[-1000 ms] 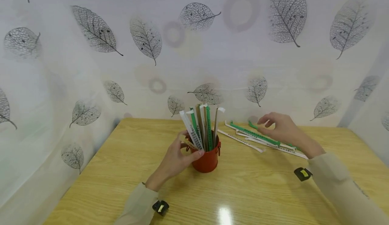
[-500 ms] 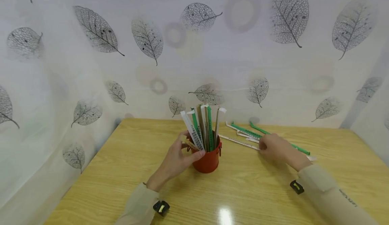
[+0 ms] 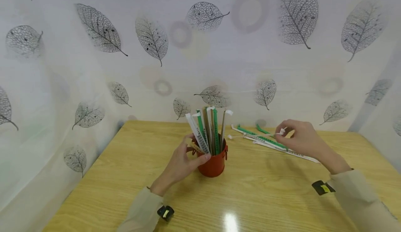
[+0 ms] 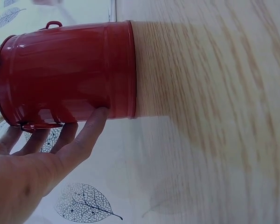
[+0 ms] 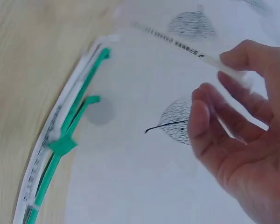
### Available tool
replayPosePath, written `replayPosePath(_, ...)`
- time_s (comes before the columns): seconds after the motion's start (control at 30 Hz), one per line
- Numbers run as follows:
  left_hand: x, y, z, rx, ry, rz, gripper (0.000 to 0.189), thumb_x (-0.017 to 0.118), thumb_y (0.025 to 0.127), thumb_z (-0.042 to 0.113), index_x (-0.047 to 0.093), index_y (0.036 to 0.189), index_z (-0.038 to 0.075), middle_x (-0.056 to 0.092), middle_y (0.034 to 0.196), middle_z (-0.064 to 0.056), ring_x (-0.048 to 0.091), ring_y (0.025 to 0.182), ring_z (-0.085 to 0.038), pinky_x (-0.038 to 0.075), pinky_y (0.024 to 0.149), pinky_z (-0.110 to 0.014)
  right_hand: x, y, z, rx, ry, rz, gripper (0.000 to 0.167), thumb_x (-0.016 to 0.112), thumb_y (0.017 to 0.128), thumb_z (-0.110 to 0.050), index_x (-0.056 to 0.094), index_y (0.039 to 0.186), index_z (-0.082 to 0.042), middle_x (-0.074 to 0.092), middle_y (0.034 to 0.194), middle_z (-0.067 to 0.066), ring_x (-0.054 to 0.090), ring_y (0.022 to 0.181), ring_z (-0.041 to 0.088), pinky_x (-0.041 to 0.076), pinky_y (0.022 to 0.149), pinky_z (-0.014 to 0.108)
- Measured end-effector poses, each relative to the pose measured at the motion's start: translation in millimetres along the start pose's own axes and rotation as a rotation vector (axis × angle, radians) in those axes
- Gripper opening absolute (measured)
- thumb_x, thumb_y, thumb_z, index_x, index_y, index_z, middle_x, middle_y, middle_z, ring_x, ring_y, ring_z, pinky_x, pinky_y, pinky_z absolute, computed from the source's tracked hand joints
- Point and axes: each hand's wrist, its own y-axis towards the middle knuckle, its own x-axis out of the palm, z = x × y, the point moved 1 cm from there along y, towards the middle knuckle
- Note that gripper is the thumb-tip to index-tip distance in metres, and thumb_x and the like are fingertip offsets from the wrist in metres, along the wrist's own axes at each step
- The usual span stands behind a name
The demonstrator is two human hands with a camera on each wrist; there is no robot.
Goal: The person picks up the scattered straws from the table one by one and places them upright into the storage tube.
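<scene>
My left hand (image 3: 180, 167) holds a small red metal bucket (image 3: 211, 168) at its left side, thumb near the front rim. In the left wrist view the bucket (image 4: 70, 72) shows its smooth wall and wire-loop lugs, with fingers along its side. Several paper-wrapped straws (image 3: 216, 131), white, green and brown, stand upright or leaning in it. To the right, my right hand (image 3: 302, 140) pinches a thin white wrapped straw (image 5: 177, 44) by one end between thumb and forefinger. It is raised over the loose straws, its far end pointing left toward the bucket.
Several wrapped straws, white (image 3: 302, 156) and green (image 3: 250, 133), lie in a loose pile on the wooden table (image 3: 257, 197), right of the bucket. A cloth backdrop (image 3: 219, 58) with a leaf print rises behind the table's back edge.
My right hand reached down to the pile, took a white straw off the table, and lifted it up and right. My left hand has stayed on the bucket.
</scene>
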Motion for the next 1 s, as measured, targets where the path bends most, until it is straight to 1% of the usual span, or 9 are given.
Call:
replayPosePath(0.13,-0.8,-0.4,0.2,-0.011,-0.004,0.003,0.068,0.08,0.09,0.029,0.044,0.147,0.021,0.055,0.147,-0.002,0.059,0.127,-0.026,0.05,0.106,-0.05,-11,1.6,-7,-0.005,0.233,0.109,0.003,0.073,0.094,-0.008,0.073,0.096,-0.01,0.072,0.095,-0.012,0.067,0.085,-0.003,0.058,0.072,0.013)
replayPosePath(0.23,-0.6,-0.5,-0.4,-0.018,-0.012,0.0,0.067,0.08,0.09,0.029,0.044,0.146,0.022,0.055,0.147,-0.002,0.06,0.125,-0.028,0.05,0.105,-0.051,-17,4.9,-15,-0.014,0.394,0.171,0.007,0.071,0.093,0.0,0.071,0.099,-0.002,0.075,0.102,-0.015,0.072,0.094,-0.001,0.059,0.081,0.015)
replayPosePath(0.37,-0.1,-0.4,-1.8,-0.021,-0.019,-0.006,0.066,0.079,0.09,0.03,0.045,0.146,0.023,0.055,0.147,-0.002,0.061,0.124,-0.028,0.051,0.104,-0.051,-22,10.2,-30,-0.042,0.452,0.256,0.014,0.072,0.092,0.004,0.07,0.105,0.003,0.077,0.099,-0.014,0.075,0.09,0.002,0.06,0.08,0.016)
replayPosePath(0.43,0.0,-0.3,-2.4,-0.017,-0.018,-0.005,0.066,0.079,0.09,0.03,0.044,0.146,0.023,0.055,0.147,-0.002,0.06,0.125,-0.028,0.05,0.105,-0.051,-24,14.1,-39,-0.056,0.449,0.307,0.025,0.074,0.089,0.005,0.069,0.114,0.001,0.077,0.096,-0.015,0.075,0.084,0.002,0.059,0.077,0.015)
replayPosePath(0.5,-0.1,-0.5,-2.6,-0.014,-0.018,-0.004,0.066,0.079,0.09,0.03,0.045,0.146,0.023,0.055,0.148,-0.001,0.059,0.127,-0.027,0.05,0.106,-0.052,-24,19.3,-48,-0.095,0.454,0.372,0.04,0.075,0.086,0.008,0.067,0.124,-0.001,0.077,0.093,-0.015,0.075,0.078,0.002,0.059,0.075,0.014)
replayPosePath(0.6,-0.1,-0.7,-2.8,-0.011,-0.018,-0.004,0.066,0.079,0.09,0.029,0.045,0.146,0.022,0.055,0.148,-0.001,0.058,0.128,-0.026,0.049,0.107,-0.051,-24,28.9,-60,-0.206,0.558,0.475,0.055,0.075,0.08,0.018,0.062,0.131,0.004,0.079,0.092,-0.008,0.076,0.075,0.006,0.06,0.076,0.016)
replayPosePath(0.77,-0.3,-1.2,-1.4,-0.026,-0.02,-0.001,0.066,0.08,0.09,0.029,0.045,0.146,0.023,0.055,0.147,-0.001,0.06,0.125,-0.028,0.05,0.105,-0.052,-22,45.4,-83,-0.417,0.74,0.556,0.035,0.073,0.078,0.023,0.065,0.112,0.02,0.08,0.091,0.002,0.076,0.073,0.011,0.062,0.076,0.023)
replayPosePath(0.83,-0.7,-1.4,-0.4,-0.03,-0.02,0.0,0.066,0.08,0.09,0.029,0.045,0.146,0.023,0.055,0.147,-0.001,0.06,0.125,-0.028,0.05,0.105,-0.052,-22,51.4,-94,-0.451,0.752,0.572,0.029,0.073,0.078,0.021,0.066,0.106,0.021,0.08,0.09,0.002,0.076,0.074,0.011,0.063,0.075,0.025)
replayPosePath(1.0,-1.3,-1.6,1.2,-0.025,-0.022,-0.004,0.066,0.079,0.09,0.03,0.044,0.146,0.024,0.054,0.148,0.0,0.059,0.126,-0.027,0.05,0.106,-0.052,-23,64.4,-119,-0.481,0.748,0.624,0.027,0.076,0.079,0.018,0.068,0.104,0.02,0.08,0.089,0.0,0.076,0.073,0.011,0.063,0.071,0.026)
